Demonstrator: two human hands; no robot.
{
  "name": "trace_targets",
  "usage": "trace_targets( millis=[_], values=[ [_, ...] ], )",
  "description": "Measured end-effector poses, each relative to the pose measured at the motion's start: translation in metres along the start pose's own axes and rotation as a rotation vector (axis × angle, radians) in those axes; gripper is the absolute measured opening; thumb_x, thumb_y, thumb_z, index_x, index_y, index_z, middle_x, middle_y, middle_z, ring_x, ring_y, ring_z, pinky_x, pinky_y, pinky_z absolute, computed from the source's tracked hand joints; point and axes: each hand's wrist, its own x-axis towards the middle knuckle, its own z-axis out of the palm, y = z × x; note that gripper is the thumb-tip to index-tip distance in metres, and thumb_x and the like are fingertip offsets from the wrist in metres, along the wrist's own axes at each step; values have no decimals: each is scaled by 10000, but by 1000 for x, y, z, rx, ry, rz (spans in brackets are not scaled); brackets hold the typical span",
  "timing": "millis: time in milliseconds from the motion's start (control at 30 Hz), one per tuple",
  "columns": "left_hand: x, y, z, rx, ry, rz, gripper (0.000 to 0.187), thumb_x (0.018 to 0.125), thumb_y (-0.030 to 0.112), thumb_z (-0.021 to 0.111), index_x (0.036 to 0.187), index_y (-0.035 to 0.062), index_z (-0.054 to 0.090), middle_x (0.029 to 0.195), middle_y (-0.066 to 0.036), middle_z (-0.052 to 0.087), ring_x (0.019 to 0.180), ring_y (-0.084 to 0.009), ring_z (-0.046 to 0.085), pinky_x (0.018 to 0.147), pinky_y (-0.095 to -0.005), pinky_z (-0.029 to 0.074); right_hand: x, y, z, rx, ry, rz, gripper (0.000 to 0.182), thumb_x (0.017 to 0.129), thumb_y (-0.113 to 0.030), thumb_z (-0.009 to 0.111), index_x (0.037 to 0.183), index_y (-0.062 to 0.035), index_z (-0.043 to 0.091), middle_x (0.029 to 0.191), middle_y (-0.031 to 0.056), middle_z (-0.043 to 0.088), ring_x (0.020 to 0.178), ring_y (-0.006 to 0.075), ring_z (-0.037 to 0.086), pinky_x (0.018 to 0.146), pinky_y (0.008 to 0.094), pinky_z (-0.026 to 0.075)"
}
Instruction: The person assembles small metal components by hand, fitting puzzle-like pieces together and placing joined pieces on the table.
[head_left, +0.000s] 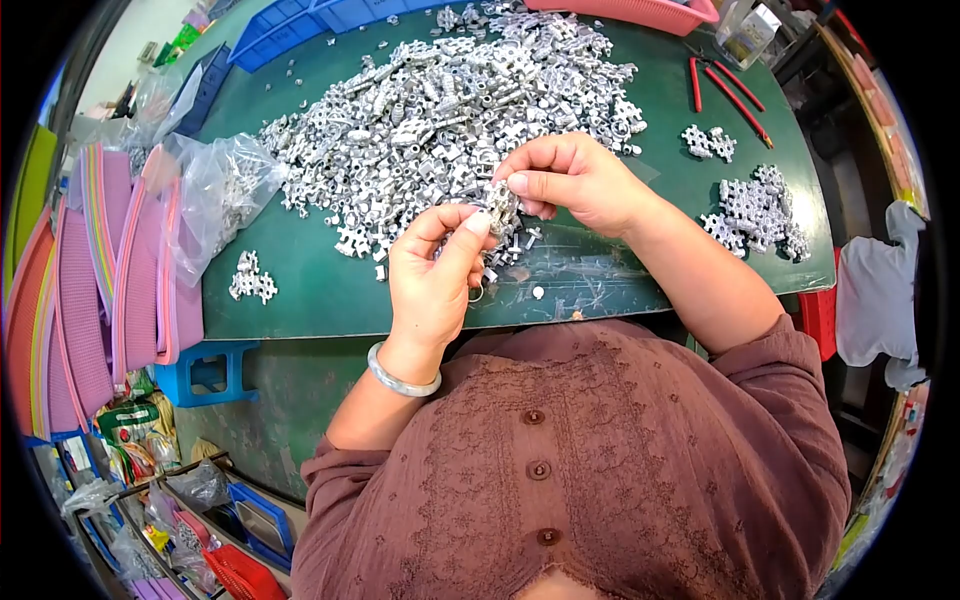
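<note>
One small silvery pc. (500, 208) was over the pile's (430, 110) near edge, pinched by L hand (437, 258) & R hand (583, 184), thumbs against fingers. Step: prob. close two-handed handling; next move likely called for steady fingertip control.

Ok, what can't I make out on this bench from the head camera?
Held metal piece, head view: full shape, partly covered by the left hand and right hand.
Metal heap, head view: lower pieces, buried under the upper ones.
Pink tray, head view: far side, cut off by the top edge.
</note>
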Motion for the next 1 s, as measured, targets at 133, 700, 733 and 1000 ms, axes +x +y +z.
trace_targets(
  millis=[133, 700, 733, 1000],
  values=[
    [3, -4, -3, -68, -11, -60, 118, 844, 132, 521, 874, 26, 565, 686, -56, 571, 515, -72, 463, 440, -194, 374, -1, -6, -3, -21, -16, 33, 183, 839, -150, 536, 934, -12, 609, 637, -6, 548, 566, 60, 490, 520, 199, 401],
    [2, -6, -3, -276, -71, -163, 116, 844, 133, 525, 884, 29, 557, 706, -76, 587, 518, -88, 477, 447, -212, 384, 0, -7, -6, -1, -28, 31, 191, 828, -197, 566, 889, -23, 619, 616, -13, 540, 554, 51, 478, 512, 189, 393],
    [2, -6, -3, -295, -80, -183, 120, 847, 138, 516, 879, 29, 554, 704, -77, 583, 522, -93, 475, 448, -215, 382, 0, -7, -6, -4, -18, 36, 190, 822, -207, 579, 871, -29, 621, 612, -17, 535, 555, 47, 477, 516, 184, 396],
    [8, -6, -9, -706, -271, -549, 231, 875, 215, 415, 826, 19, 528, 662, -72, 508, 533, -133, 432, 442, -228, 349, -1, -9, 1, -35, 4, -77, 148, 821, -172, 578, 776, -31, 580, 643, -24, 517, 557, 47, 448, 500, 188, 363]
  ],
)
